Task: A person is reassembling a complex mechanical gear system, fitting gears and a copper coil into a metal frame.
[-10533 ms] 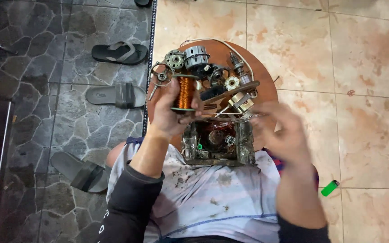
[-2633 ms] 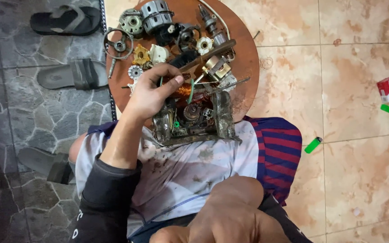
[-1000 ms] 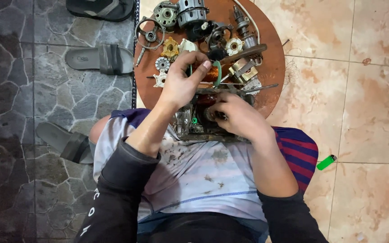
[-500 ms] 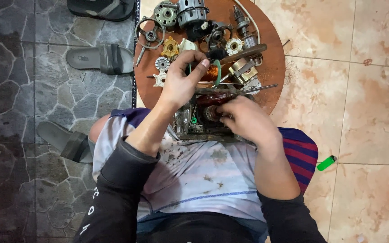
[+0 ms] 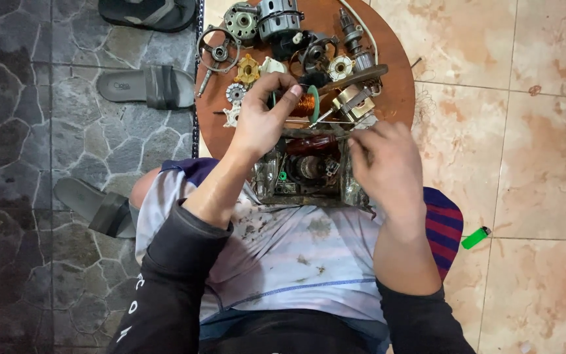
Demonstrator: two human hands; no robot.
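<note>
Item one: our left hand reaches forward over the round brown table, its fingers clenched in a grip on a copper wire coil with a green flange, held just above the table's near half.

Item two: our right hand hovers at the table's near edge, blurred; fingers curled toward a thin metal rod that runs across beneath the coil. Whether its grip closes on the rod we cannot tell.

Item three: a metal motor housing rests against our lap, between both hands, with a red-handled screwdriver lying across its top.

Item four: on the table beyond the coil, loose parts: a brass-coloured gear piece, a grey ring bracket, a ribbed grey motor body, a wooden-handled tool.

Item five: on the dark stone floor to the left, three sandals, one just beside the table, one near the top edge, one near our knee.

Item six: on the tiled floor to the right, a green lighter, well apart from the table.
</note>
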